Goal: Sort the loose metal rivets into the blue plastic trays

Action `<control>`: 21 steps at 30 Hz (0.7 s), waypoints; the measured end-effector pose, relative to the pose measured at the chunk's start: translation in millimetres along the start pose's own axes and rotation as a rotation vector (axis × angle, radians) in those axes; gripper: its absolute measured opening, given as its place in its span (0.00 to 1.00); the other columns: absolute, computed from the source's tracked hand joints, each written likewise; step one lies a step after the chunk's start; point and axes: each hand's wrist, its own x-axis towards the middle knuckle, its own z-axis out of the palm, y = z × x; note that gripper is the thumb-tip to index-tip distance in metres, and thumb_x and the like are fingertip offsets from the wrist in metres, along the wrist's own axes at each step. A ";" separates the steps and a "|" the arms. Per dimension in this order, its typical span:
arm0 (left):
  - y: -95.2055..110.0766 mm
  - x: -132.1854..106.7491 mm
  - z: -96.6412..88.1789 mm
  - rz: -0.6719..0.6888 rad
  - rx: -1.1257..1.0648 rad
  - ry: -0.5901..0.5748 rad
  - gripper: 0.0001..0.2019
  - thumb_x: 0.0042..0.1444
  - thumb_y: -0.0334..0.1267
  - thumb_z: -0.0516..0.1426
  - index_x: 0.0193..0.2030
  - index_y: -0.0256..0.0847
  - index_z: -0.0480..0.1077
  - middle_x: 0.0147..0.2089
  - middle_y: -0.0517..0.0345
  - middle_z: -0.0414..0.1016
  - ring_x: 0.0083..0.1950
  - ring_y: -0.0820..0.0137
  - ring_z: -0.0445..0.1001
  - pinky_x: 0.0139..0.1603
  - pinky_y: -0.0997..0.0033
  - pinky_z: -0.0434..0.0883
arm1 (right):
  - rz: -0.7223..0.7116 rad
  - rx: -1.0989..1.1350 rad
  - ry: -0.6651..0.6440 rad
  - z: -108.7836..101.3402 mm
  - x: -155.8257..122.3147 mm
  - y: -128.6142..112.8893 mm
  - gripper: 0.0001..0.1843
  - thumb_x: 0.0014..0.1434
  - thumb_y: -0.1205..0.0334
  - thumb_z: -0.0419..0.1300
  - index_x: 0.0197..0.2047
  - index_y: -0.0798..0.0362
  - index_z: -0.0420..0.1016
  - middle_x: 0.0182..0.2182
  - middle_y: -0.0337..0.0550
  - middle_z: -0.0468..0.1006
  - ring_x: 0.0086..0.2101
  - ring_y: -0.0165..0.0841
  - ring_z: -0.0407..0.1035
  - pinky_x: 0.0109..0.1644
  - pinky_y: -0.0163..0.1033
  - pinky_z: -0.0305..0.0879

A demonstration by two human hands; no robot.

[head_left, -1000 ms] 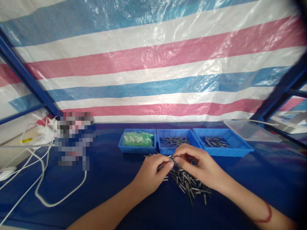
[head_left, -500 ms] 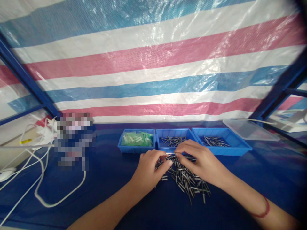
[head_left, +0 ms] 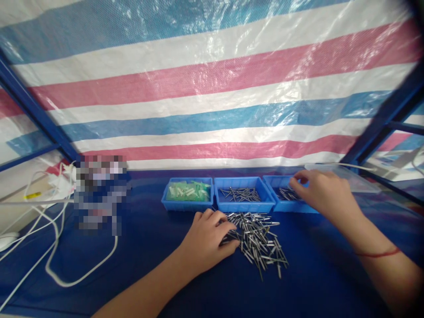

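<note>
A heap of small metal pins (head_left: 260, 240) lies on the dark blue table. My left hand (head_left: 207, 240) rests at the heap's left edge, its fingers curled down onto the pins. My right hand (head_left: 323, 192) is over the rightmost blue tray (head_left: 276, 205), which holds metal pins. Its thumb and fingertips are pinched together above them, and what they hold is too small to make out. The middle blue tray (head_left: 243, 196) also holds pins. The left blue tray (head_left: 188, 193) holds pale green plastic pieces.
A clear plastic lid (head_left: 361, 181) lies behind my right hand. White cables (head_left: 62, 265) loop over the table's left side beside a blurred-out object (head_left: 99, 192). A striped tarp (head_left: 212, 88) closes off the back, framed by blue metal bars.
My right hand has left the heap and moved right and away to the rightmost tray. My left hand has dropped onto the left edge of the heap.
</note>
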 end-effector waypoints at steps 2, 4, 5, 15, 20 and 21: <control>-2.1 -0.7 -10.9 0.051 0.032 -0.045 0.11 0.59 0.44 0.56 0.45 0.43 0.72 0.45 0.54 0.72 0.45 0.63 0.68 0.43 0.65 0.61 | -0.077 0.145 0.057 -5.4 -3.7 -15.1 0.12 0.58 0.57 0.53 0.31 0.53 0.74 0.28 0.47 0.77 0.30 0.40 0.70 0.33 0.41 0.59; -5.6 -3.2 -25.5 0.079 0.046 -0.095 0.10 0.59 0.45 0.56 0.40 0.41 0.72 0.38 0.56 0.72 0.41 0.66 0.70 0.40 0.69 0.62 | -0.175 0.332 0.038 -12.9 -11.3 -36.1 0.12 0.61 0.57 0.52 0.32 0.52 0.73 0.29 0.45 0.77 0.31 0.37 0.70 0.36 0.40 0.61; -7.5 -5.0 -33.0 0.064 0.042 -0.118 0.11 0.59 0.46 0.56 0.39 0.41 0.72 0.36 0.57 0.72 0.39 0.67 0.70 0.38 0.71 0.62 | -0.209 0.413 0.007 -16.8 -16.4 -47.9 0.13 0.62 0.57 0.51 0.32 0.52 0.73 0.29 0.43 0.76 0.29 0.35 0.70 0.34 0.39 0.62; -11.4 -15.8 -38.5 -0.060 0.085 -0.301 0.28 0.40 0.65 0.62 0.34 0.41 0.69 0.34 0.56 0.74 0.33 0.61 0.74 0.28 0.71 0.63 | -0.738 0.610 -0.269 -25.9 -60.8 -120.8 0.09 0.61 0.65 0.54 0.29 0.53 0.72 0.25 0.40 0.71 0.29 0.32 0.65 0.32 0.37 0.58; -6.9 -13.7 -31.7 -0.039 0.072 -0.332 0.23 0.42 0.56 0.65 0.35 0.40 0.69 0.37 0.56 0.74 0.36 0.60 0.75 0.31 0.71 0.67 | -0.802 0.591 -0.299 -20.4 -65.8 -125.3 0.07 0.55 0.60 0.62 0.38 0.52 0.74 0.33 0.41 0.74 0.35 0.35 0.67 0.39 0.40 0.62; -6.2 -13.2 -31.9 -0.028 0.066 -0.330 0.21 0.43 0.54 0.66 0.35 0.40 0.69 0.37 0.56 0.74 0.37 0.61 0.75 0.31 0.71 0.67 | -0.815 0.581 -0.307 -19.5 -66.9 -126.4 0.09 0.55 0.59 0.63 0.39 0.52 0.74 0.34 0.41 0.74 0.36 0.36 0.67 0.40 0.41 0.62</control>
